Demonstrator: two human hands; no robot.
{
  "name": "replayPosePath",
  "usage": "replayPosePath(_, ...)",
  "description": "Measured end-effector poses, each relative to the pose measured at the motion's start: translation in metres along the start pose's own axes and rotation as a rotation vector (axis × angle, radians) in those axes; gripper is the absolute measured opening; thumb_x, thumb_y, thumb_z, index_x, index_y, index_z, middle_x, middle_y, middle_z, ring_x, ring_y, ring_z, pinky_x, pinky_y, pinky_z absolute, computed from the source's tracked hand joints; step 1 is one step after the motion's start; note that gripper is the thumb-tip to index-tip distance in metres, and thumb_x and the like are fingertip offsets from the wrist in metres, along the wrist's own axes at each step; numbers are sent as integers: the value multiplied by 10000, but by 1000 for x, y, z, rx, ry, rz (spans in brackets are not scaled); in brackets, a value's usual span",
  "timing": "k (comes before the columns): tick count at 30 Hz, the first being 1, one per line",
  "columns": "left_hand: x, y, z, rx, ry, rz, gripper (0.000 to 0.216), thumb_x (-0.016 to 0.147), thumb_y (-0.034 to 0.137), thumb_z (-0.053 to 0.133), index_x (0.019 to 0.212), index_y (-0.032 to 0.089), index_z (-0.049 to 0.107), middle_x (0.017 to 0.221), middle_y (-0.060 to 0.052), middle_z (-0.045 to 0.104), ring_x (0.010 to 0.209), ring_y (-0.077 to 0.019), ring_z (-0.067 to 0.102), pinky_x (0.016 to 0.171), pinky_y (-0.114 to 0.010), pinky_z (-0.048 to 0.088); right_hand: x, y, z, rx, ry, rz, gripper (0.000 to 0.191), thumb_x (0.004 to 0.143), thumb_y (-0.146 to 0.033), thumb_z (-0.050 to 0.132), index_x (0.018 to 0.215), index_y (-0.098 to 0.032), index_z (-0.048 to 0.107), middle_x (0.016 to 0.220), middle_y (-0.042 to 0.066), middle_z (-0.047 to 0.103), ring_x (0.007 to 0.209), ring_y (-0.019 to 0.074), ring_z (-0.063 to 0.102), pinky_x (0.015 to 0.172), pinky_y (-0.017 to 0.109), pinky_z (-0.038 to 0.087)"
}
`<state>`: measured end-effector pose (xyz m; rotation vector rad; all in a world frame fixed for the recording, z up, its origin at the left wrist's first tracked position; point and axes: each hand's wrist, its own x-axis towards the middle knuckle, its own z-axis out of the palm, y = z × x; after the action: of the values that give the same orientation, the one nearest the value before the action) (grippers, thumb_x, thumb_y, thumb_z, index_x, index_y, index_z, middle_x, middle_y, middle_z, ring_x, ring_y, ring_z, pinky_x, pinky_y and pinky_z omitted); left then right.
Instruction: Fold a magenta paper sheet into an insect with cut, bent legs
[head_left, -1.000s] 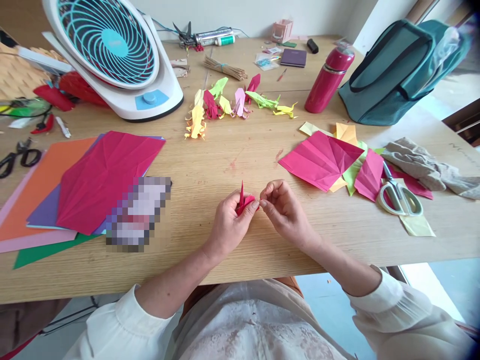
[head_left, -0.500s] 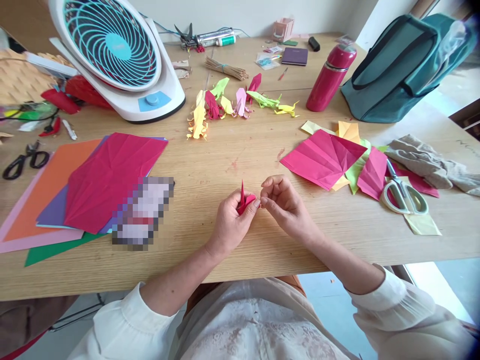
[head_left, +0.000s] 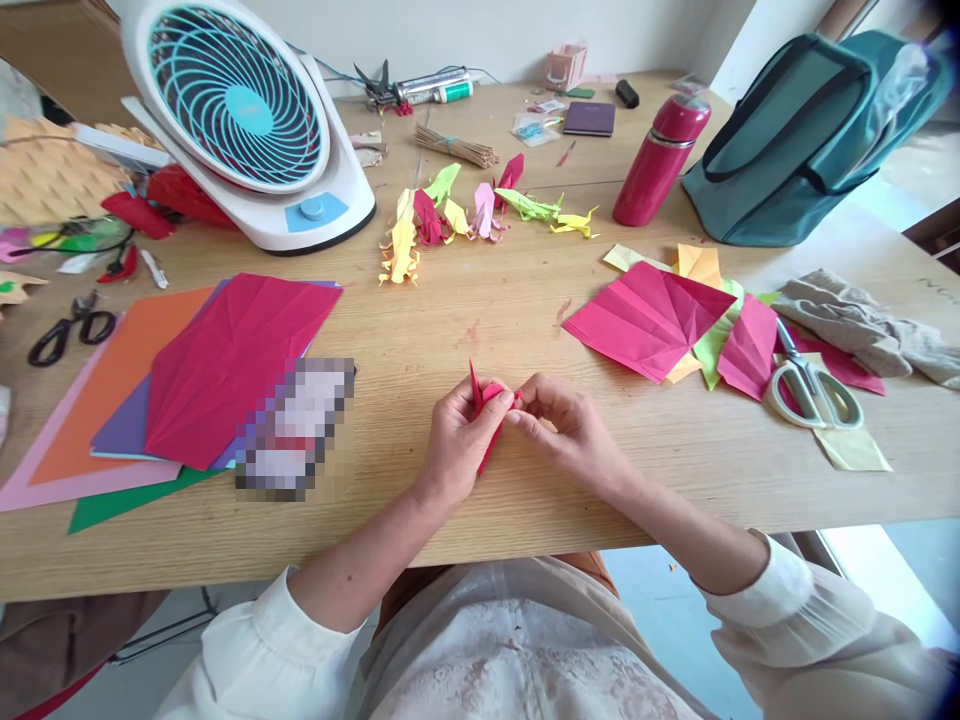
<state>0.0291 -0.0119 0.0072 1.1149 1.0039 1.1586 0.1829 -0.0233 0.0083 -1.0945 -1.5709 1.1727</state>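
Between finger and thumb, my left hand (head_left: 457, 435) grips a small folded red paper piece (head_left: 491, 392). One thin point of it sticks up by the left index finger, and another part hangs below the thumb. My right hand (head_left: 566, 425) pinches the right tip of the same paper, its fingers curled. Beyond my hands, several finished origami figures (head_left: 484, 210) in yellow, green, pink and red stand grouped on the table. Creased red sheets (head_left: 645, 315) lie to the right, and another creased red sheet (head_left: 232, 365) tops a stack at the left.
White-handled scissors (head_left: 814, 395) and a grey cloth (head_left: 862, 320) lie at the right. A red bottle (head_left: 660, 165) and teal bag (head_left: 787, 140) stand behind. At the left are a fan (head_left: 337, 195), black scissors (head_left: 71, 330) and a blurred-out flat object (head_left: 296, 430).
My right fingers have come down and closed on the paper's right tip. The folded paper has turned in my left hand, showing a part below the thumb. The view has shifted slightly left.
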Motion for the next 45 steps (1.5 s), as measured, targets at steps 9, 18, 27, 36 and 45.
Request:
replayPosePath(9,-2,-5,1,13,-1,-23,185,839,296,682,758,170,574,729,26,517,707,-103,454,697,-224,401,0,-5,-2,-175,58,-189,161,919,-171,613,772,-198,552,734,-17,540,682,116,505,651,262,398)
replayPosePath(18,0,0,-4,-157,-48,-64,288,836,448,741,908,175,682,863,-7,657,817,-127,586,791,-230,457,3,4,-4,-12,38,-35,248,942,-397,631,809,-198,567,724,-12,558,663,122,495,619,266,382)
replayPosePath(27,5,8,-12,-237,-4,-57,250,752,380,829,813,163,718,788,-4,702,736,-105,610,731,-214,485,8,4,-10,201,106,100,386,829,-538,734,738,-197,575,671,-16,545,619,117,453,593,270,365)
replayPosePath(36,5,7,-11,-274,-2,-75,243,747,359,835,777,166,690,766,7,698,712,-96,611,709,-211,493,8,2,-10,365,-9,167,318,851,-522,724,897,-212,670,850,25,652,792,161,586,764,302,473)
replayPosePath(45,5,2,-10,-152,4,-37,228,802,366,788,788,162,686,772,-4,701,702,-101,626,699,-216,490,9,7,-5,469,18,246,313,734,-450,846,819,-211,662,823,4,644,755,134,561,723,264,469)
